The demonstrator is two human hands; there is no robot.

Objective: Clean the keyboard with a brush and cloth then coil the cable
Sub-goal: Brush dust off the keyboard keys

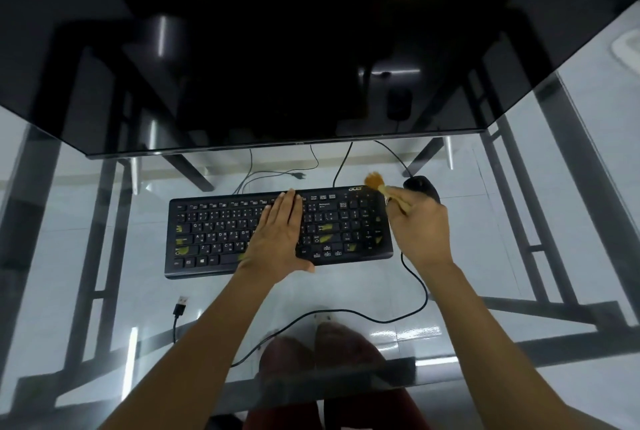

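A black keyboard [214,232] with yellowish smudges on several keys lies on a glass desk [467,256]. My left hand [277,235] rests flat on its middle, fingers together and pointing away. My right hand [419,225] hovers over the keyboard's right end, gripping a small brush [375,182] whose orange bristles sit just past the top right corner. A black cable [414,294] runs from the keyboard's right side and loops across the desk toward me. A USB plug [180,305] lies loose at the front left. No cloth is in view.
A black mouse [420,185] sits just behind my right hand. A large dark monitor [277,49] overhangs the back of the desk, with several thin cables [277,173] under it. The desk's metal frame and my legs [329,350] show through the glass.
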